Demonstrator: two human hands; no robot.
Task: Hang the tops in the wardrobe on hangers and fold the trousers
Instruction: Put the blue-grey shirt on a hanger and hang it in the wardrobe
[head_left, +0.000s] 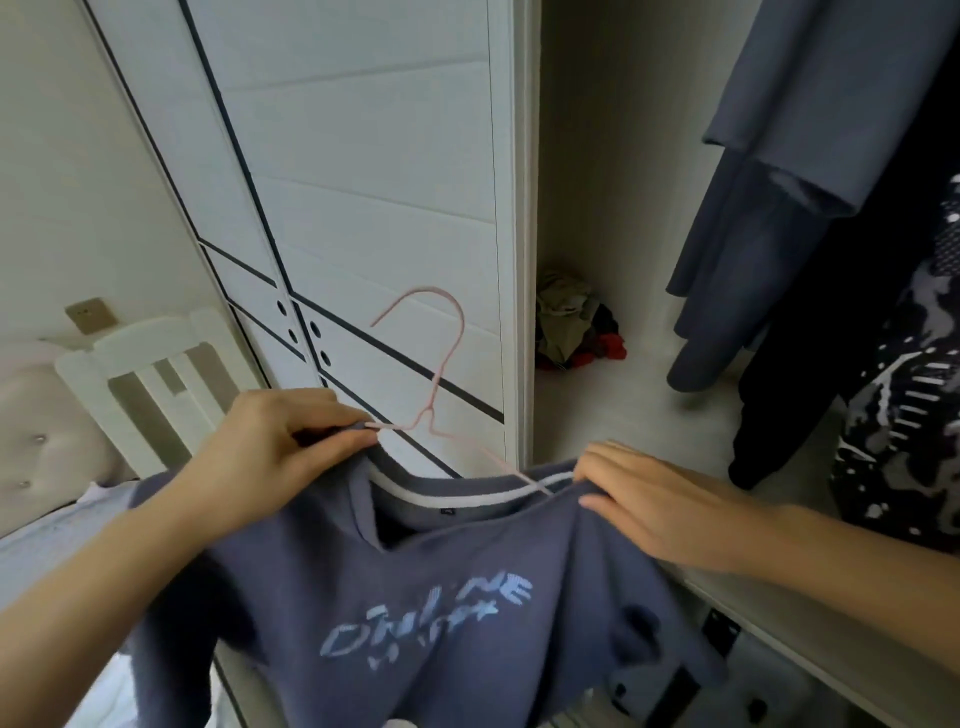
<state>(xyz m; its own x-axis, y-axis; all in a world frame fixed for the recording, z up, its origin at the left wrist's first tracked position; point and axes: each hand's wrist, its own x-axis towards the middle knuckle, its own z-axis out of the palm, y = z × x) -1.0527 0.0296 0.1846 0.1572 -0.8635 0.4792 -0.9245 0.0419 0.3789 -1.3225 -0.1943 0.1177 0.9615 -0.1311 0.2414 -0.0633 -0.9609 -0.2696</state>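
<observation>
A blue-grey top (431, 597) with pale lettering and a white-striped collar hangs in front of me. A thin pink hanger (441, 364) sticks up from its neck, hook upward, its right arm running under the collar. My left hand (275, 447) pinches the left side of the collar together with the hanger's left arm. My right hand (660, 499) holds the top's right shoulder, fingers lying over the cloth and thumb under it. The lower part of the hanger is hidden inside the top.
The open wardrobe lies ahead: a white sliding door (363, 182) on the left, hung grey-blue garments (769, 208) and a dark patterned one (904, 389) on the right. A heap of clothes (576, 322) sits in the back corner. A white chair (156, 374) stands at left.
</observation>
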